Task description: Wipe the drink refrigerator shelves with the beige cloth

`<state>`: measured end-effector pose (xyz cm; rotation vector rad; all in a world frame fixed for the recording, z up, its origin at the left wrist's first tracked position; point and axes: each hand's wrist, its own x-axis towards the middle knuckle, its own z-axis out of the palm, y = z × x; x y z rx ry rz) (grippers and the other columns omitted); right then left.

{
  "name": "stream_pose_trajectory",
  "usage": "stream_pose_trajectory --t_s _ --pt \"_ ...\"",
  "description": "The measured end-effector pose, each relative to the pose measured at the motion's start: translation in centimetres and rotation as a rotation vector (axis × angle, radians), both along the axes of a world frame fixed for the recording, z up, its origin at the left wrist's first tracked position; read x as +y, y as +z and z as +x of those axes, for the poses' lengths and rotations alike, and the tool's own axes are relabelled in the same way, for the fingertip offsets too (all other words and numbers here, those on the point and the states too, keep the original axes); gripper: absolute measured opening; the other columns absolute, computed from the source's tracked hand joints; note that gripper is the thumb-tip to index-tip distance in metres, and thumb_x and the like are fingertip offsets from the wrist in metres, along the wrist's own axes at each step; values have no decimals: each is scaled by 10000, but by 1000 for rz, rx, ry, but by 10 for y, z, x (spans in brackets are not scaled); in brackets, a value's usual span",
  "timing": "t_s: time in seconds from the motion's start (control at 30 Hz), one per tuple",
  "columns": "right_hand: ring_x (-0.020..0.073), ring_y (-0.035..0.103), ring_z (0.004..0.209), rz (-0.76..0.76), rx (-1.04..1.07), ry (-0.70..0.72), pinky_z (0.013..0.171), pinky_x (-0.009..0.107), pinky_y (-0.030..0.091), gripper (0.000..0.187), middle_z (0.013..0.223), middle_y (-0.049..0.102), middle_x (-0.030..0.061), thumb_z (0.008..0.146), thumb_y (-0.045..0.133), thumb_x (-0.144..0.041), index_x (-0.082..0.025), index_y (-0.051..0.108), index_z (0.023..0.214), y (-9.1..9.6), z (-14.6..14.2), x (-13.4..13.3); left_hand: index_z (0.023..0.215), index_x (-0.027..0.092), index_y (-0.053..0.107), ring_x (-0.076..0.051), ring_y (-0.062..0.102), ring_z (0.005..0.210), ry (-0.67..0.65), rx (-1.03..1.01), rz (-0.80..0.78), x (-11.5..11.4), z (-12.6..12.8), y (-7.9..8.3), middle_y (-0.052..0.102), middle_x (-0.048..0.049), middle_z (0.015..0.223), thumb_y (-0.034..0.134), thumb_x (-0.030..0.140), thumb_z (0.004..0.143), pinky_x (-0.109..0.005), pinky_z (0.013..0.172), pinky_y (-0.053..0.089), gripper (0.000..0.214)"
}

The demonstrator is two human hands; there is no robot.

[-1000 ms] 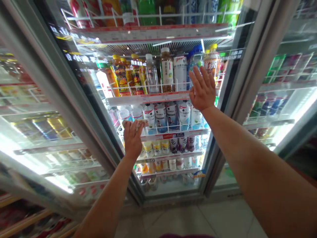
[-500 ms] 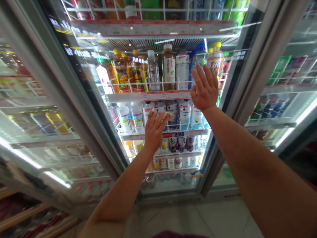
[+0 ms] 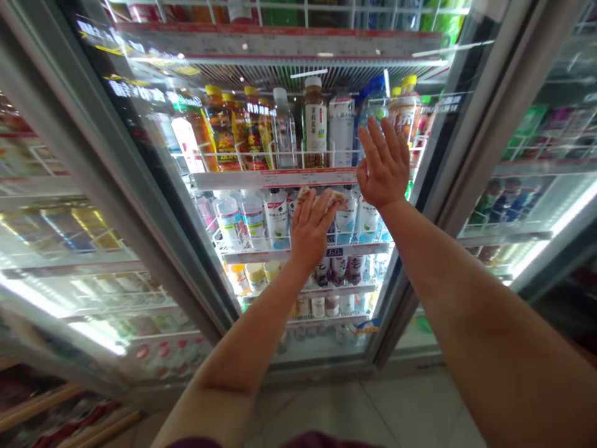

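My left hand (image 3: pixel 311 231) lies flat against the glass door (image 3: pixel 261 274) of a drinks fridge, pressing a crumpled pale cloth (image 3: pixel 326 197) under its fingertips. My right hand (image 3: pixel 383 163) rests higher on the same glass, near the door's right edge, its fingers spread and nothing in it. Behind the glass stand rows of bottles (image 3: pixel 276 214) on wire shelves.
The door's metal frame (image 3: pixel 485 137) runs down on the right, with another fridge door (image 3: pixel 545 186) beyond it. A further glass door (image 3: pixel 69 249) stands at the left. Pale floor tiles (image 3: pixel 373 410) lie below.
My left hand has slid the cloth across the glass from left to right and a little upward. My right hand has stayed in place on the glass.
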<state>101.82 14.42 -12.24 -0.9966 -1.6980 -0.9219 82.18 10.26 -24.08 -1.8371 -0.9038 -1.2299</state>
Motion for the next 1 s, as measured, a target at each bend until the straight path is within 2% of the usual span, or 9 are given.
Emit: stream_pose_trajectory --t_s 0.07,0.17,0.23,0.4,0.47,0.63,0.7,0.9,1.0 --pt "248 199 1588 -4 4 8 1310 581 197 603 1655 327 10 994 342 -271 -259 375 1596 0 0 -1 1481 271 550 -238 214 1561 5 5 -9 -2 1 -9 456 -33 1572 431 80 1034 -527 1280 288 500" --pt "252 212 1585 -18 5 15 1313 574 195 604 1654 337 26 986 352 -264 -244 386 1589 1 -1 -2 1446 258 584 -245 279 1539 -41 145 -50 -9 -2 -38 527 -33 1518 431 76 1025 -499 1284 292 484" --pt "256 226 1581 -20 4 5 1311 569 201 603 1651 345 30 981 358 -262 -238 395 1582 1 -1 -2 1409 240 615 -238 310 1527 -74 236 -59 -10 -7 -43 555 -23 1494 419 59 1021 -461 1287 289 471" --pt "254 219 1583 -35 8 16 1309 579 175 604 1656 338 27 990 329 -256 -246 368 1593 2 -2 -1 1427 218 599 -223 218 1561 -45 159 10 -5 -18 2 490 -48 1550 433 30 1018 -459 1279 274 480" --pt "256 231 1580 -33 6 32 1305 583 178 603 1652 347 30 988 328 -254 -242 375 1589 1 -1 0 1437 212 590 -232 200 1566 -11 103 20 -6 -22 3 472 -61 1563 441 32 1020 -474 1270 280 478" --pt "263 239 1577 -15 9 47 1302 585 194 609 1646 361 42 969 360 -247 -227 397 1577 1 -1 0 1405 203 620 -236 294 1535 -67 302 -98 -22 -36 -63 540 -40 1510 438 79 1041 -448 1264 307 425" --pt "268 222 1582 -24 10 56 1303 592 187 611 1648 357 47 971 359 -246 -221 391 1580 1 -1 0 1406 194 617 -234 313 1528 -73 356 -131 -25 -47 -76 536 -39 1514 432 87 1048 -426 1263 311 417" --pt "267 181 1591 -45 6 45 1318 583 159 608 1665 314 29 986 348 -250 -218 379 1592 0 -1 -1 1489 231 538 -238 224 1560 81 54 27 -18 -85 -32 454 -58 1576 414 13 1021 -465 1264 283 531" --pt "261 177 1592 -49 11 41 1330 560 147 604 1667 305 13 993 341 -257 -227 380 1594 0 0 -2 1503 214 524 -248 215 1561 62 87 -6 -24 -93 -47 465 -76 1567 417 2 1010 -477 1265 285 548"
